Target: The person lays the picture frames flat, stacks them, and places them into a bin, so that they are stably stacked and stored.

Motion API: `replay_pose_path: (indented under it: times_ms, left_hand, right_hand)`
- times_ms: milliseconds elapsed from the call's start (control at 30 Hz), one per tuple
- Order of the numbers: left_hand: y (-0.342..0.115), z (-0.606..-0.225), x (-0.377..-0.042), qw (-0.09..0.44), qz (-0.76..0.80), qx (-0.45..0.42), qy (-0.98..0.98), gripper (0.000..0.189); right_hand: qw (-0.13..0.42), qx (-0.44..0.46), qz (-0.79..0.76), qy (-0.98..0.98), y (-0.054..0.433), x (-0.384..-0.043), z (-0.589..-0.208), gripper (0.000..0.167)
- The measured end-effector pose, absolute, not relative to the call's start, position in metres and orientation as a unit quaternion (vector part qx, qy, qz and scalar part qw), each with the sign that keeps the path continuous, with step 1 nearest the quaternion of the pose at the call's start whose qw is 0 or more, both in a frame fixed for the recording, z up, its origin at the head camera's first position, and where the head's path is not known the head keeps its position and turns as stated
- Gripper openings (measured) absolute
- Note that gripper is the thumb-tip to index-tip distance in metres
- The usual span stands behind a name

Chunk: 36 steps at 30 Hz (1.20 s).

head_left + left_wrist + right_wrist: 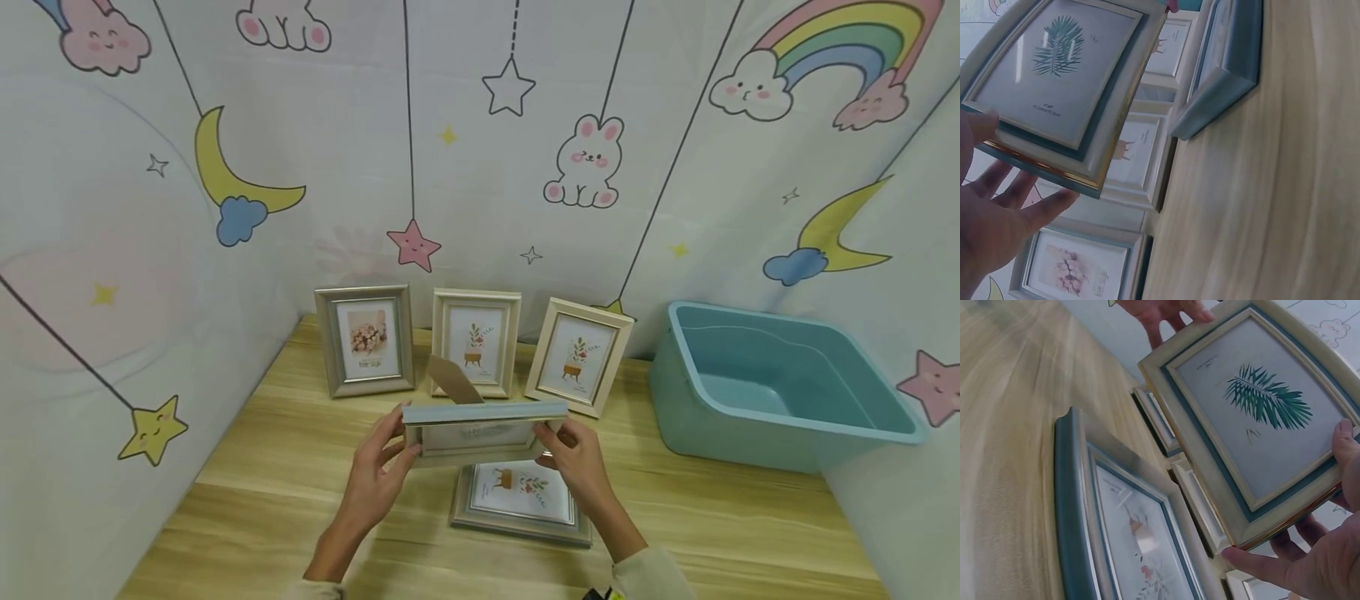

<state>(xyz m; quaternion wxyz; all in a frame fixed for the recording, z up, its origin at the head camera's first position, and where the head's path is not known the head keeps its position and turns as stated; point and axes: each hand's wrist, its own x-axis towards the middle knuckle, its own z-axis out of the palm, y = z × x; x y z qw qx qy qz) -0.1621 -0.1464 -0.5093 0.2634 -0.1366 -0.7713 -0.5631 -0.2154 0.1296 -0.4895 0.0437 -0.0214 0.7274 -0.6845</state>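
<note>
A cream picture frame with a green palm-leaf print is held up over the wooden table, tilted steeply in the head view. My left hand grips its left end, thumb on the front and fingers behind. The other end is gripped by my right hand, its thumb over the front edge. A brown support flap sticks out from behind the frame. Below it, another picture frame lies flat, face up, its plant print sideways.
Three picture frames stand along the back: a flower-photo frame, a plant-print frame and a tilted cream one. A blue plastic tub sits at the right. Behind hangs a cartoon-printed cloth.
</note>
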Motion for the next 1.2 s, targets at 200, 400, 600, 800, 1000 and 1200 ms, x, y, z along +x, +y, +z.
replay_pose_path:
  times_ms: [200, 400, 600, 800, 1000, 1200]
  left_hand:
    - [-0.140, -0.500, -0.173, 0.189, -0.586, -0.170, -0.769, 0.100]
    - [-0.142, -0.487, -0.183, 0.121, -0.646, -0.264, -0.706, 0.122]
    - [-0.143, -0.480, -0.193, 0.090, -0.637, -0.340, -0.686, 0.133]
    - [-0.147, -0.476, -0.197, 0.049, -0.631, -0.392, -0.667, 0.138]
    - [-0.147, -0.471, -0.194, 0.034, -0.615, -0.402, -0.678, 0.139]
    - [-0.143, -0.463, -0.187, 0.052, -0.586, -0.402, -0.702, 0.139]
  right_hand:
    - [0.006, -0.029, -0.688, 0.725, 0.135, -0.202, -0.496, 0.023]
    - [-0.046, -0.039, -0.708, 0.704, 0.137, -0.192, -0.505, 0.017]
    - [-0.105, -0.110, -0.722, 0.675, 0.141, -0.186, -0.515, 0.014]
    - [-0.152, -0.197, -0.709, 0.659, 0.145, -0.189, -0.526, 0.017]
    - [-0.196, -0.250, -0.695, 0.646, 0.148, -0.193, -0.533, 0.027]
    - [-0.228, -0.273, -0.686, 0.635, 0.151, -0.193, -0.534, 0.030]
